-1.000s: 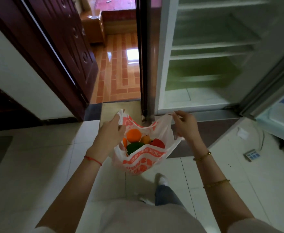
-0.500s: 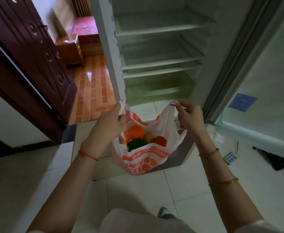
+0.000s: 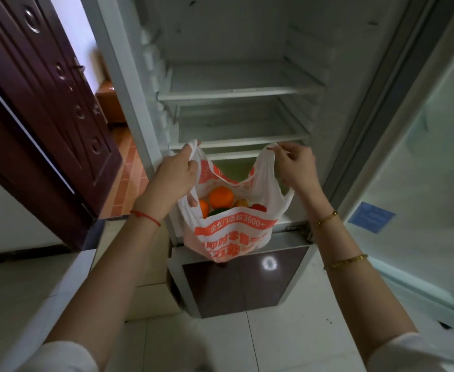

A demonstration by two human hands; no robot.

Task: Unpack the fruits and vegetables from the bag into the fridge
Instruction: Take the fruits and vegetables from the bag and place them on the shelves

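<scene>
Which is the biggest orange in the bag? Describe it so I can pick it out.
Look at the white and red bag held open in front of the fridge by the left hand and right hand. The orange lies topmost, near the middle. It is larger and rounder than the produce beside it.

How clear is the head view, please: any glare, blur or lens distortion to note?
Head view: wide-angle bending leans the fridge edges and door; a round glare spot sits on the glossy lower panel; the sleeves at the bottom corners are blurred; the bag and both hands, left and right, are fairly sharp.
</scene>
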